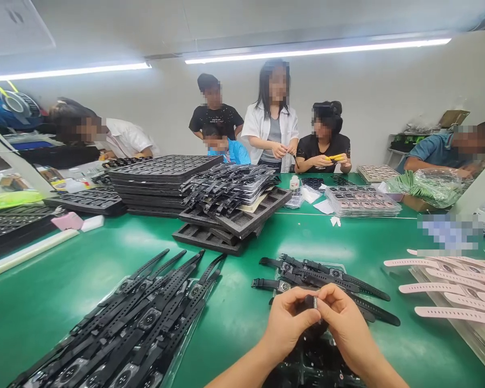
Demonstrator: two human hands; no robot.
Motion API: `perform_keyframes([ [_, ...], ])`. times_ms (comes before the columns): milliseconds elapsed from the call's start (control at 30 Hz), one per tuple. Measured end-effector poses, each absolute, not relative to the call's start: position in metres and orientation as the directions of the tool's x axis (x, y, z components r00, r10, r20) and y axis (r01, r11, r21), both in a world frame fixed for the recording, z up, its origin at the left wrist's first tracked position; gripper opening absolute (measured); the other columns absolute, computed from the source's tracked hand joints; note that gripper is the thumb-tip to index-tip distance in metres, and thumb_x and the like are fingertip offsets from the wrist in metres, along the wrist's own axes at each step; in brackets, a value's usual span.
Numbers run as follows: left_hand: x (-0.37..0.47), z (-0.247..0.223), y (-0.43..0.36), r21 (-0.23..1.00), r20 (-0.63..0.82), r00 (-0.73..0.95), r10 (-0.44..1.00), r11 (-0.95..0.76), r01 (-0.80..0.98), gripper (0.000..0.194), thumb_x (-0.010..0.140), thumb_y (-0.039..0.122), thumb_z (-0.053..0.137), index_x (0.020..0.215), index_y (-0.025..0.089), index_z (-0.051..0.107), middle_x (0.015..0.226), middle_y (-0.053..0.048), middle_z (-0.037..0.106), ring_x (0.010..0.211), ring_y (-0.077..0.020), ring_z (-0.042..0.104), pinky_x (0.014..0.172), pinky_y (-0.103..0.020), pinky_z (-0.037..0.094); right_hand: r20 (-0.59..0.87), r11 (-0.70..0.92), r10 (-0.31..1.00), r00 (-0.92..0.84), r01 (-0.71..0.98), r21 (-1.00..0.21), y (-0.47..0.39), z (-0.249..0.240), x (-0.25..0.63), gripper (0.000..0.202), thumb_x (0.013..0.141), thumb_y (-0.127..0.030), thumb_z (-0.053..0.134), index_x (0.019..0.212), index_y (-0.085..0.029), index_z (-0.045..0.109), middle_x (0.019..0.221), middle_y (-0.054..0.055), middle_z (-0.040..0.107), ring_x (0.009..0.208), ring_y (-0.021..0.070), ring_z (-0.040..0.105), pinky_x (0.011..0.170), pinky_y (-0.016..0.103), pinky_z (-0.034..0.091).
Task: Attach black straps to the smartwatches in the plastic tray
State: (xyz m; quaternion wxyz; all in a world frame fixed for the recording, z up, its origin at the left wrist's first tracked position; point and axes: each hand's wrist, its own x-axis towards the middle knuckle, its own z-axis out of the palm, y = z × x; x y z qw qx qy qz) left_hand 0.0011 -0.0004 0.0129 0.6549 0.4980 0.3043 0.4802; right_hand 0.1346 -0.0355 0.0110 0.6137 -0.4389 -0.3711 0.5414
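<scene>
Just above a tray of dark watch parts [307, 358], my left hand [285, 320] and my right hand [341, 315] meet with thumbs and fingers pinched. Between them is a small black watch part [309, 302] with a silvery edge; my fingers cover most of it, so its exact form is hidden. Right beyond my hands, black-strapped smartwatches [335, 274] lie across a clear tray, their straps pointing left and right. On the left, a long tray holds several rows of black smartwatches [149, 319], sensor backs facing up.
Pink-strapped watches [455, 288] lie on trays at the right. Black foam trays [153, 183] are stacked at the back, with more watches [230, 186] piled beside them. Clear trays [364, 202] and a small bottle [295, 183] stand farther right. Several people work around the green table [242, 334].
</scene>
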Motion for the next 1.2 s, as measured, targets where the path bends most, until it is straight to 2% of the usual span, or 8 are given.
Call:
perform_keyframes([
  [100, -0.002, 0.019, 0.001, 0.95, 0.071, 0.386, 0.92, 0.055, -0.308, 0.039, 0.062, 0.048, 0.089, 0.082, 0.016, 0.081, 0.071, -0.001, 0.065, 0.066, -0.0141, 0.057, 0.067, -0.026, 0.046, -0.015, 0.026, 0.994, 0.104, -0.389, -0.921, -0.038, 0.01, 0.135, 0.028, 0.082, -0.051, 0.077, 0.093, -0.027, 0.068, 0.077, -0.002, 0.061, 0.075, 0.0182, 0.055, 0.069, 0.027, 0.047],
  [200, -0.007, 0.026, 0.003, 0.958, 0.052, 0.468, 0.882, 0.088, -0.273, 0.035, 0.062, 0.047, 0.089, 0.072, 0.015, 0.078, 0.065, 0.001, 0.059, 0.06, -0.0118, 0.052, 0.062, -0.025, 0.043, 0.013, 0.019, 1.0, 0.023, -0.28, -0.96, -0.039, 0.014, 0.14, 0.03, 0.09, -0.052, 0.068, 0.111, -0.03, 0.071, 0.084, 0.0, 0.062, 0.083, 0.021, 0.057, 0.078, 0.031, 0.048],
  [333, -0.014, 0.032, 0.006, 0.978, 0.035, 0.564, 0.825, 0.087, -0.188, 0.025, 0.059, 0.034, 0.089, 0.068, 0.014, 0.077, 0.064, 0.001, 0.057, 0.066, -0.0126, 0.047, 0.064, -0.024, 0.038, 0.093, 0.09, 0.991, -0.093, -0.029, -0.995, -0.037, 0.025, 0.153, 0.022, 0.087, -0.047, 0.071, 0.092, -0.026, 0.08, 0.088, 0.003, 0.06, 0.087, 0.0234, 0.056, 0.079, 0.033, 0.045],
  [500, -0.016, 0.034, 0.006, 0.987, -0.057, 0.649, 0.758, 0.139, -0.075, 0.018, 0.058, 0.027, 0.084, 0.067, 0.013, 0.075, 0.063, 0.002, 0.055, 0.065, -0.0122, 0.043, 0.063, -0.024, 0.034, 0.083, 0.089, 0.987, -0.134, 0.035, -0.995, -0.036, 0.032, 0.164, 0.011, 0.082, -0.037, 0.075, 0.082, -0.026, 0.08, 0.083, 0.001, 0.052, 0.077, 0.0197, 0.052, 0.069, 0.031, 0.041],
  [633, -0.013, 0.034, 0.008, 0.97, -0.149, 0.656, 0.74, 0.238, -0.048, 0.019, 0.059, 0.025, 0.081, 0.07, 0.012, 0.072, 0.062, 0.004, 0.052, 0.062, -0.0102, 0.039, 0.059, -0.024, 0.03, 0.123, 0.122, 0.991, -0.052, -0.005, -0.992, -0.037, 0.032, 0.161, 0.015, 0.08, -0.035, 0.078, 0.071, -0.024, 0.074, 0.082, 0.001, 0.056, 0.078, 0.0195, 0.053, 0.07, 0.03, 0.041],
  [767, -0.013, 0.036, 0.01, 0.972, -0.167, 0.65, 0.742, 0.233, -0.016, 0.02, 0.06, 0.025, 0.079, 0.068, 0.013, 0.065, 0.064, 0.005, 0.047, 0.064, -0.01, 0.038, 0.06, -0.023, 0.029, 0.103, 0.11, 0.993, 0.065, -0.113, -0.988, -0.038, 0.03, 0.152, 0.022, 0.084, -0.044, 0.075, 0.08, -0.024, 0.07, 0.083, 0.001, 0.063, 0.077, 0.0182, 0.056, 0.069, 0.028, 0.045],
  [967, -0.013, 0.041, 0.01, 0.977, -0.201, 0.718, 0.666, 0.194, 0.094, 0.019, 0.064, 0.024, 0.076, 0.064, 0.014, 0.06, 0.063, 0.006, 0.046, 0.062, -0.0093, 0.038, 0.057, -0.023, 0.03, 0.139, 0.183, 0.967, 0.214, -0.202, -0.962, -0.039, 0.026, 0.147, 0.023, 0.089, -0.047, 0.072, 0.086, -0.025, 0.066, 0.078, -0.001, 0.064, 0.062, 0.013, 0.053, 0.056, 0.023, 0.045],
  [1200, -0.012, 0.035, 0.007, 0.973, -0.221, 0.752, 0.621, 0.094, 0.209, 0.019, 0.062, 0.025, 0.081, 0.072, 0.013, 0.069, 0.064, 0.005, 0.055, 0.062, -0.0101, 0.044, 0.057, -0.023, 0.032, 0.288, 0.312, 0.926, 0.244, -0.067, -0.948, -0.041, 0.022, 0.151, 0.019, 0.093, -0.044, 0.068, 0.09, -0.025, 0.066, 0.084, 0.001, 0.064, 0.076, 0.0161, 0.059, 0.066, 0.025, 0.05],
])
